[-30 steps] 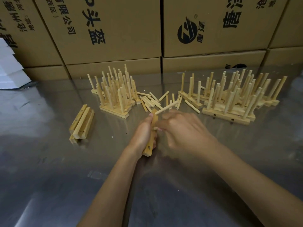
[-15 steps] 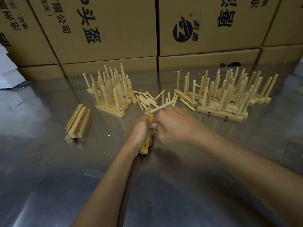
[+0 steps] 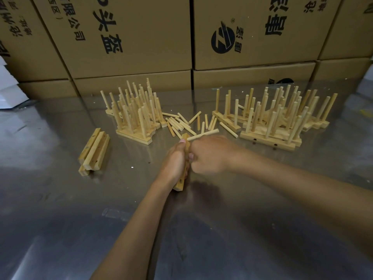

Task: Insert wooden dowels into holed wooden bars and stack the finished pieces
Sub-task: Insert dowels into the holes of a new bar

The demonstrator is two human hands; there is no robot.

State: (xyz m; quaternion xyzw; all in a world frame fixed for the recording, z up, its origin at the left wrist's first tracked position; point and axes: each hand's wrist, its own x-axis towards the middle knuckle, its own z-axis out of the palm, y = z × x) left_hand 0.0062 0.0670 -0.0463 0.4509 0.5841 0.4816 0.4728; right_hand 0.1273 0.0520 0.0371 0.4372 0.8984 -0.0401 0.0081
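My left hand (image 3: 175, 160) grips a holed wooden bar (image 3: 180, 182) that lies lengthwise on the steel table, one hole showing near its close end. My right hand (image 3: 210, 154) presses against it from the right, holding a dowel (image 3: 202, 135) whose tip rests at the bar's far end. Loose dowels (image 3: 181, 123) lie scattered just beyond my hands. A cluster of finished pieces (image 3: 135, 114) with upright dowels stands at the back left, and a larger cluster (image 3: 278, 118) at the back right. Bare bars (image 3: 94, 151) lie stacked at the left.
Cardboard boxes (image 3: 141, 37) printed with black characters form a wall along the table's far edge. A white object (image 3: 8, 87) sits at the far left. The steel tabletop (image 3: 60, 219) stretches toward me, shiny with reflections.
My hands stay together on the bar with the dowel at its far end. The dowel's angle has flattened slightly; the view has shifted a little.
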